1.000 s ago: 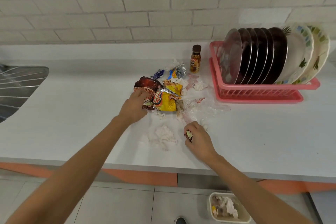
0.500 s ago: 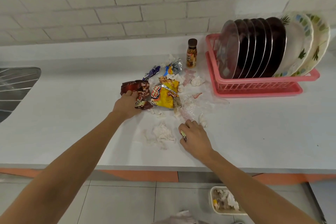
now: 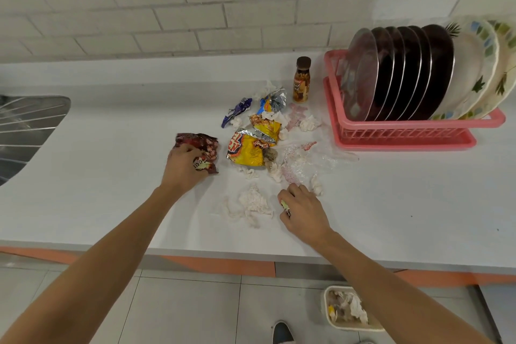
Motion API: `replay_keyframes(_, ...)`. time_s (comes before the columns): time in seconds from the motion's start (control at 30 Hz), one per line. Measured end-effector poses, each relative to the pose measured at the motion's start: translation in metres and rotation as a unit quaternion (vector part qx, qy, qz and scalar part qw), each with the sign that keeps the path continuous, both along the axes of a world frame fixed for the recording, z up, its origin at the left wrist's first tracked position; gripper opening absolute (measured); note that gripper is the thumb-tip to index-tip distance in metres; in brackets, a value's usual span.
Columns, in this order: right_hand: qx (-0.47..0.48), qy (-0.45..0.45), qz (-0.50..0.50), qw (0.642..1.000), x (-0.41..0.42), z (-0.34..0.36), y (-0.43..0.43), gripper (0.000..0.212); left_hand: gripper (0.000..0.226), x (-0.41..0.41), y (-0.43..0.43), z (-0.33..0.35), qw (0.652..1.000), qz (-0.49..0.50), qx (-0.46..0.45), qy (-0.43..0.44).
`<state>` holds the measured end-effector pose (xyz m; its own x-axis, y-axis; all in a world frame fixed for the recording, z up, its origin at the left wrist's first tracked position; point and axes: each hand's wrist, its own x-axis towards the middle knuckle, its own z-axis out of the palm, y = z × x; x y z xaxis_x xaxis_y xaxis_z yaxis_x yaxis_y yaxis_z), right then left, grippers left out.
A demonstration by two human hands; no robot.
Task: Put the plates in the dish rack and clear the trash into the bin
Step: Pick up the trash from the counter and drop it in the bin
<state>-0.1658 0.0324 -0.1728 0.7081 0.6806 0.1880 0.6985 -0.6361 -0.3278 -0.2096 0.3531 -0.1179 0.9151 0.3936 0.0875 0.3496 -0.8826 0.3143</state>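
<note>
My left hand [image 3: 183, 169] grips a dark red snack wrapper [image 3: 201, 142] on the white counter [image 3: 97, 165], left of the trash pile. My right hand [image 3: 303, 211] holds a small wrapper [image 3: 286, 207] in its curled fingers near the counter's front. Between the hands lies crumpled white tissue [image 3: 251, 201]. Yellow snack bags [image 3: 248, 148], a blue wrapper [image 3: 236, 112] and clear plastic film [image 3: 310, 159] lie behind. Several dark and floral plates [image 3: 413, 72] stand upright in the pink dish rack [image 3: 402, 131] at the right. The bin [image 3: 325, 306] sits on the floor below, with trash inside.
A small brown bottle [image 3: 301, 79] stands beside the rack's left end. A steel sink drainboard [image 3: 25, 128] lies at the far left. A white brick wall [image 3: 195, 3] backs the counter. A shoe [image 3: 282, 332] shows on the tiled floor near the bin.
My left hand has pulled the red wrapper left, away from the yellow bags, and crumpled it. My right hand has stayed near the tissue, still holding the small wrapper.
</note>
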Motion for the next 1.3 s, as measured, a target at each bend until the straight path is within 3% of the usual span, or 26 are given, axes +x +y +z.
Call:
replay_keyframes(0.1, -0.001, -0.004, 0.007, 1.000, 0.001, -0.001, 0.000, 0.030, 0.040, -0.008, -0.006, 0.001, 0.999, 0.028, -0.036, 0.023)
replay_keyframes(0.27, -0.002, -0.010, 0.012, 1.000, 0.001, -0.001, -0.001, 0.028, 0.043, -0.020, -0.018, -0.011, 0.996, 0.040, -0.082, 0.018)
replay_keyframes(0.33, 0.003, -0.010, 0.014, 1.000, 0.002, -0.001, -0.002, 0.026, 0.057, -0.026, -0.023, -0.017, 0.988, 0.064, -0.143, -0.008)
replay_keyframes(0.47, 0.014, -0.006, 0.017, 1.000, 0.001, -0.001, -0.003, 0.019, 0.106, -0.038, -0.030, -0.026, 0.970, 0.107, -0.214, -0.035)
replay_keyframes(0.53, 0.016, -0.010, 0.017, 1.000, 0.001, -0.002, -0.003, 0.023, 0.113, -0.040, -0.030, -0.030, 0.964, 0.129, -0.227, -0.038)
replay_keyframes(0.63, 0.016, -0.016, 0.018, 1.000, 0.001, -0.003, -0.003, 0.025, 0.094, -0.037, -0.027, -0.034, 0.971, 0.134, -0.193, -0.035)
replay_keyframes(0.77, 0.012, -0.016, 0.022, 1.000, 0.002, -0.001, -0.004, 0.024, 0.062, -0.029, -0.020, -0.031, 0.990, 0.137, 0.018, 0.032)
replay_keyframes(0.83, 0.010, -0.015, 0.020, 1.000, 0.001, -0.001, -0.004, 0.024, 0.051, -0.027, -0.013, -0.031, 0.989, 0.133, 0.054, 0.022)
replay_keyframes(1.03, 0.005, -0.010, 0.015, 1.000, 0.000, 0.001, -0.003, 0.024, 0.045, -0.019, -0.003, -0.034, 0.994, 0.107, -0.004, 0.020)
replay_keyframes(1.3, -0.002, 0.004, 0.013, 1.000, 0.000, 0.002, -0.004, 0.024, 0.035, -0.020, -0.009, -0.030, 0.990, 0.115, -0.064, -0.051)
